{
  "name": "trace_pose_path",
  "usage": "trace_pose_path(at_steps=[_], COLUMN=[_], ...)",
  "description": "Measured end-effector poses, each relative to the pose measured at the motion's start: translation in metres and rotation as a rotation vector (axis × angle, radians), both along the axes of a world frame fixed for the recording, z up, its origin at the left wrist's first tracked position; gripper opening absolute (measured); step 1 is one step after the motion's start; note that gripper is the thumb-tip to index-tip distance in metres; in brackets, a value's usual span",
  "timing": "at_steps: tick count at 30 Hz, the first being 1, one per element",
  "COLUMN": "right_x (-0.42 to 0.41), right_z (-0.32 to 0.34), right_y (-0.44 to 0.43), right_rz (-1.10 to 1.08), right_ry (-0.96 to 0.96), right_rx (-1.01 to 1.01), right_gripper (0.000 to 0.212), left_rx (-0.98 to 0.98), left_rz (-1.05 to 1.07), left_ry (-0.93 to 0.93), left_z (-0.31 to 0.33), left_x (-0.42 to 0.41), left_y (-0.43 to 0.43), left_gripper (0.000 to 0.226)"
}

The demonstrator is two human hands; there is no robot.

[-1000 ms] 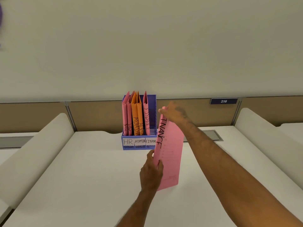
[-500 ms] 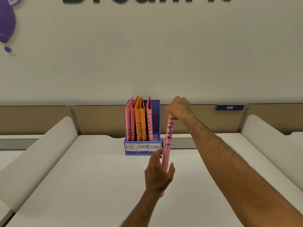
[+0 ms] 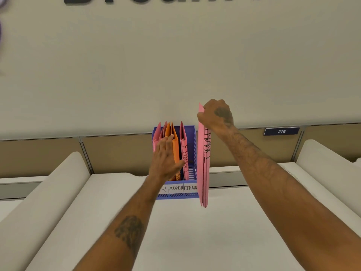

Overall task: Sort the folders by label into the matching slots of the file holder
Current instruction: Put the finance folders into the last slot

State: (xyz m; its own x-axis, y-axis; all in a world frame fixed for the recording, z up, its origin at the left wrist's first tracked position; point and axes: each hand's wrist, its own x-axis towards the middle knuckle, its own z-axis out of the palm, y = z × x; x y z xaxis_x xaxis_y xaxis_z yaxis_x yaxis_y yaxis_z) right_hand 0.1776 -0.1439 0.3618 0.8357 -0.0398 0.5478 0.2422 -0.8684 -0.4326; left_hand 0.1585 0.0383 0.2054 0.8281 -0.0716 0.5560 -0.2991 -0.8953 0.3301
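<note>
The right hand grips the top of the pink folder, which now hangs higher, upright, just right of the file holder. The left hand has let go of it, and its straight fingers lie against the orange folders inside.

Cream wall filling the upper frame, dark lettering cut off at top, tan partition panels below, navy 216 plate right, white desk, rounded white dividers either side
</note>
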Motion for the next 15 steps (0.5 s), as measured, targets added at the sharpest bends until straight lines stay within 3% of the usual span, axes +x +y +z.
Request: trace_pose_path(at_steps=[10, 15], right_x=[0.06, 0.085], right_z=[0.003, -0.009], right_y=[0.009, 0.012], right_rz=[0.071, 0.091], right_ry=[-0.069, -0.119], right_rx=[0.049, 0.042], right_gripper=[0.022, 0.022], left_rx=[0.305, 0.328], left_rz=[0.084, 0.101], left_ry=[0.293, 0.366], left_z=[0.006, -0.006], left_x=[0.087, 0.107], left_y=[0.037, 0.037], left_gripper=[0.111, 0.108])
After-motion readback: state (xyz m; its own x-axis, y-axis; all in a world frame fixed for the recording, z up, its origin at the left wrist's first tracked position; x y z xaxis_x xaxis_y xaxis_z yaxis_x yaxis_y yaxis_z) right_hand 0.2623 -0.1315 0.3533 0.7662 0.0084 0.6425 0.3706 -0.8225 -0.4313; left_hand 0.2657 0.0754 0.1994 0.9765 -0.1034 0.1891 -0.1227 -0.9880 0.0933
